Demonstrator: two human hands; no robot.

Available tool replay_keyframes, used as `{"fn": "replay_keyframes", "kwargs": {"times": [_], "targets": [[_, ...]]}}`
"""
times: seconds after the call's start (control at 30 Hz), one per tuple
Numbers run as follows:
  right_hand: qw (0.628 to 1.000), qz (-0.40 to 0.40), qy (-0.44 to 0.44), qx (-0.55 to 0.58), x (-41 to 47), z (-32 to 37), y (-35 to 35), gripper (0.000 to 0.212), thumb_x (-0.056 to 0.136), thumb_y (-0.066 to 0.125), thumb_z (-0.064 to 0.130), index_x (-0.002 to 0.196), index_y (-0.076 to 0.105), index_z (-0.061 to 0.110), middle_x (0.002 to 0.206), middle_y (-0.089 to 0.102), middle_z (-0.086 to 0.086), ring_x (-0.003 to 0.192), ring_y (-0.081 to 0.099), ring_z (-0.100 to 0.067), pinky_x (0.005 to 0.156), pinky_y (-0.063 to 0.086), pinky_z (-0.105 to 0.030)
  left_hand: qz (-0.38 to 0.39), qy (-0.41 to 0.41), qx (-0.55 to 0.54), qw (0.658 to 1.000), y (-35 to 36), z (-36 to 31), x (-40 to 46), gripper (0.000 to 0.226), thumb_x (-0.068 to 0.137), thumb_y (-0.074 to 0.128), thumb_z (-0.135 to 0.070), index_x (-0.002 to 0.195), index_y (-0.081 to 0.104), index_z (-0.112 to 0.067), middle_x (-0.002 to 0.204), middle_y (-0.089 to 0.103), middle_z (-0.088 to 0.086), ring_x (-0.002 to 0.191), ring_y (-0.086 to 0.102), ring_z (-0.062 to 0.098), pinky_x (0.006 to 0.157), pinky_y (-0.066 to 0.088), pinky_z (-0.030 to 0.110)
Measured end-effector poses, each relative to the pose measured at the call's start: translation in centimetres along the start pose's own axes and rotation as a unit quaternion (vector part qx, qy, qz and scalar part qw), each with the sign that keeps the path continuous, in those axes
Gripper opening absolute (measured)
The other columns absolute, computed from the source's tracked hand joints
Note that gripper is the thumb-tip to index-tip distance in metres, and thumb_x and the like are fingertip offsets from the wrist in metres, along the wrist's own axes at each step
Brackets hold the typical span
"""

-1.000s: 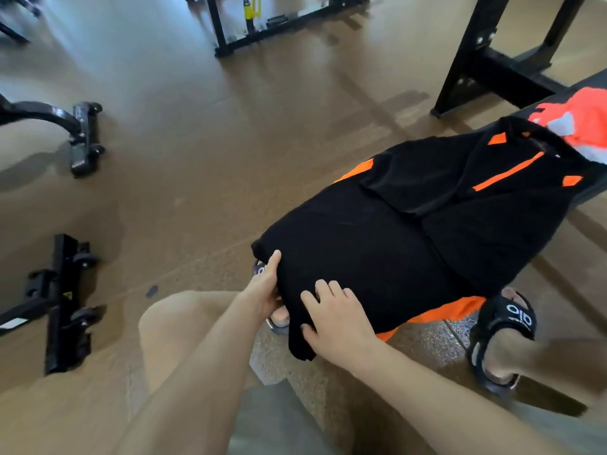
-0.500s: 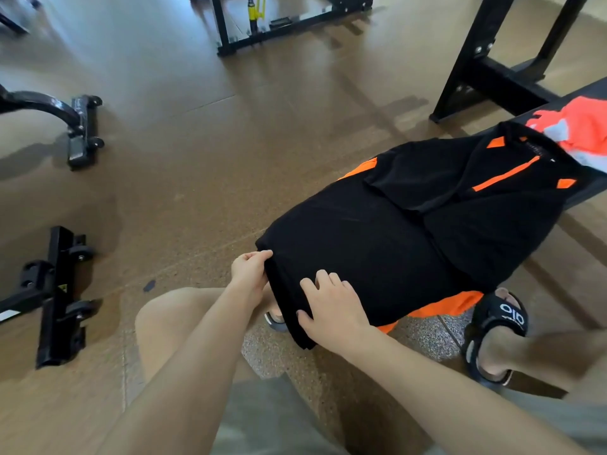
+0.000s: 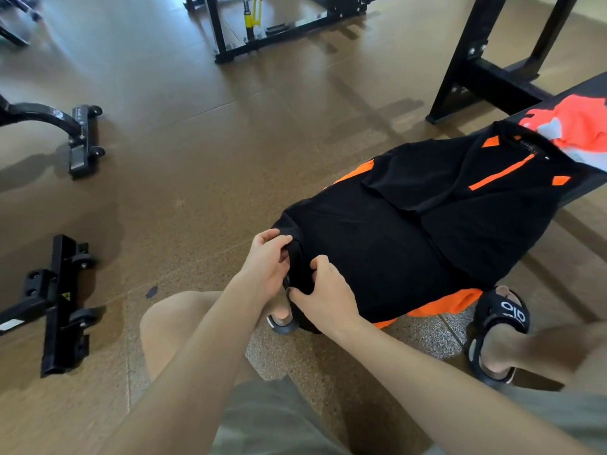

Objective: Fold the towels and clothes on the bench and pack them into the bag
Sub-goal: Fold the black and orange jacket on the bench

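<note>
Gym floor, brown rubber tiles, black machine bases (image 3: 70,303) off to the left and a rack frame (image 3: 486,67) beyond the bench (image 3: 588,188), which runs from the near centre up to the right edge. Black shirt with orange trim (image 3: 410,224) lies spread along the bench, collar end far, hem end near and draping over the bench end, so the hem is in easy reach of the seated person. Sleeves look already folded in toward the middle, likely so the body can be folded lengthwise next. Left hand (image 3: 267,266) pinches the hem corner, fingers curled round the cloth; grip closed on the shirt. Right hand (image 3: 323,293) just beside it, fingers curled into the same hem edge, also gripping the shirt. Both hands sit close together at one corner, probably gathering or straightening the edge before lifting it. Orange and grey garment (image 3: 581,129) sits at the far end of the bench, touching the shirt's collar, seemingly waiting its turn. Sandalled foot (image 3: 499,326) planted right of the bench. Bag not in view, so packing looks some way off.
</note>
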State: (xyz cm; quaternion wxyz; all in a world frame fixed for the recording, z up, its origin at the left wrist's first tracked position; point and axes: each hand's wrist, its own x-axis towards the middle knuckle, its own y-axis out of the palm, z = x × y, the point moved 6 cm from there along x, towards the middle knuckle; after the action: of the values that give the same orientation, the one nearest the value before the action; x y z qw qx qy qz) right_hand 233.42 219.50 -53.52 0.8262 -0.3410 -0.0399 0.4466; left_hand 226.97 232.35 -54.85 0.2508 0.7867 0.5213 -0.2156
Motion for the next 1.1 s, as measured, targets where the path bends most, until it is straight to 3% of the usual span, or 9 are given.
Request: {"fn": "replay_keyframes", "kwargs": {"times": [0.17, 0.3, 0.4, 0.57, 0.7, 0.77, 0.83, 0.97, 1.1], "targets": [[1.0, -0.013, -0.005, -0.015, 0.9, -0.1, -0.5, 0.012, 0.093, 0.06, 0.026, 0.09, 0.049, 0.023, 0.08, 0.058, 0.006, 0.071, 0.058, -0.013, 0.065, 0.053, -0.037, -0.013, -0.028, 0.001, 1.0, 0.2, 0.3, -0.3, 0.02, 0.099, 0.059, -0.007, 0.117, 0.062, -0.015, 0.123, 0.064, 0.014, 0.114, 0.062, 0.026, 0.105, 0.052, 0.046], [0.999, -0.035, -0.021, -0.011, 1.1, 0.4, -1.0, 0.019, 0.094, 0.052, 0.02, 0.077, 0.046, 0.022, 0.078, 0.053, 0.002, 0.069, 0.054, -0.015, 0.065, 0.053, -0.041, -0.043, -0.048, 0.02, 0.998, 0.0, 0.2, -0.2, 0.006, 0.096, 0.064, -0.011, 0.103, 0.063, -0.011, 0.119, 0.068, 0.018, 0.114, 0.065, 0.031, 0.099, 0.055, 0.044], [0.998, -0.049, -0.034, -0.015, 1.1, 0.6, -1.5, 0.028, 0.096, 0.051, 0.023, 0.07, 0.041, 0.025, 0.078, 0.049, 0.003, 0.067, 0.05, -0.013, 0.059, 0.044, -0.032, -0.063, -0.057, 0.047, 0.995, -0.3, 0.2, 0.0, 0.006, 0.095, 0.066, -0.011, 0.099, 0.063, -0.009, 0.116, 0.069, 0.019, 0.111, 0.066, 0.032, 0.091, 0.058, 0.042], [0.996, -0.067, -0.051, -0.034, 1.1, 1.1, -2.2, 0.028, 0.097, 0.05, 0.027, 0.07, 0.045, 0.02, 0.076, 0.049, 0.003, 0.066, 0.05, -0.014, 0.057, 0.043, -0.032, -0.063, -0.108, 0.043, 0.991, -0.5, 1.0, 0.6, 0.03, 0.093, 0.07, -0.021, 0.117, 0.06, -0.006, 0.114, 0.066, 0.009, 0.102, 0.065, 0.023, 0.085, 0.057, 0.036], [0.983, -0.087, -0.113, -0.115, 0.5, 2.2, -2.2, 0.022, 0.097, 0.047, 0.029, 0.077, 0.048, 0.02, 0.078, 0.049, 0.004, 0.067, 0.052, -0.014, 0.056, 0.043, -0.03, -0.022, -0.17, 0.07, 0.983, 0.2, 1.5, 0.5, 0.041, 0.093, 0.07, -0.035, 0.116, 0.063, -0.002, 0.093, 0.065, 0.011, 0.082, 0.064, 0.022, 0.083, 0.055, 0.034], [0.971, -0.103, -0.147, -0.158, 0.1, 2.9, -2.1, 0.019, 0.095, 0.048, 0.028, 0.078, 0.048, 0.02, 0.078, 0.05, 0.002, 0.066, 0.052, -0.017, 0.054, 0.037, -0.03, -0.014, -0.176, 0.112, 0.978, 0.2, 1.1, 0.6, 0.043, 0.093, 0.069, -0.038, 0.118, 0.066, -0.003, 0.11, 0.07, 0.014, 0.098, 0.068, 0.027, 0.089, 0.055, 0.039], [0.965, -0.114, -0.163, -0.173, -0.2, 3.4, -2.1, 0.018, 0.093, 0.05, 0.027, 0.077, 0.052, 0.019, 0.076, 0.049, 0.001, 0.063, 0.051, -0.019, 0.052, 0.034, -0.03, -0.017, -0.176, 0.137, 0.975, 0.4, 0.6, 0.6, 0.041, 0.095, 0.066, -0.035, 0.124, 0.064, -0.007, 0.126, 0.067, 0.014, 0.103, 0.066, 0.027, 0.08, 0.055, 0.04], [0.977, -0.101, -0.134, -0.136, -0.2, 3.3, -2.4, 0.021, 0.094, 0.048, 0.026, 0.075, 0.048, 0.018, 0.075, 0.048, 0.002, 0.063, 0.049, -0.016, 0.053, 0.034, -0.028, -0.039, -0.156, 0.132, 0.978, 0.0, -0.2, 0.1, 0.025, 0.095, 0.068, -0.029, 0.114, 0.066, -0.013, 0.1, 0.071, 0.007, 0.082, 0.067, 0.023, 0.058, 0.047, 0.035], [0.994, -0.082, -0.066, -0.022, 0.2, 2.6, -3.4, 0.016, 0.093, 0.05, 0.023, 0.079, 0.053, 0.017, 0.079, 0.051, 0.002, 0.069, 0.053, -0.017, 0.06, 0.044, -0.035, -0.071, -0.13, 0.067, 0.987, -1.7, -0.1, 0.4, 0.029, 0.092, 0.072, -0.022, 0.117, 0.068, -0.009, 0.109, 0.074, 0.013, 0.096, 0.072, 0.029, 0.072, 0.058, 0.04]]}}
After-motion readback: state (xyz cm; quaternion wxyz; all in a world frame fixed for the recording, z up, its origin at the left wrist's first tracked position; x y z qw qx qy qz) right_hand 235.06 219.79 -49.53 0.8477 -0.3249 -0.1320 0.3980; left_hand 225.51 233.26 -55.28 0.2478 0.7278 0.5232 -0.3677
